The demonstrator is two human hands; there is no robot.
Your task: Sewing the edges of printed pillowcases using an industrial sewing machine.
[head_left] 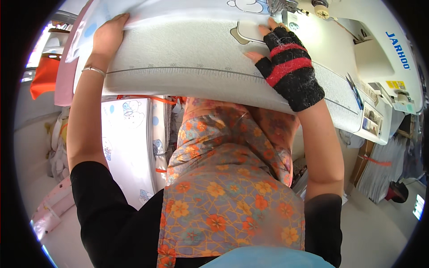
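Note:
A pale, shiny printed sheet (178,10) with blue patches and cartoon figures lies across the far part of the white sewing table (178,51). Near its left end my bare left hand (111,35) rests with fingers stretched out on the sheet. My right hand (288,67), in a black fingerless glove with red stripes, lies palm down with its fingers apart. Its fingertips reach the sheet's edge just below the presser foot (282,6) of the sewing machine (393,62). The needle cannot be made out.
Blue-handled thread snips (355,91) lie on the table to the right. A ruler scale (178,69) runs along the near edge. Below on the left stands a stack of printed white sheets (127,156). An orange pouch (46,73) hangs at far left; bundled sheets (382,167) stand lower right.

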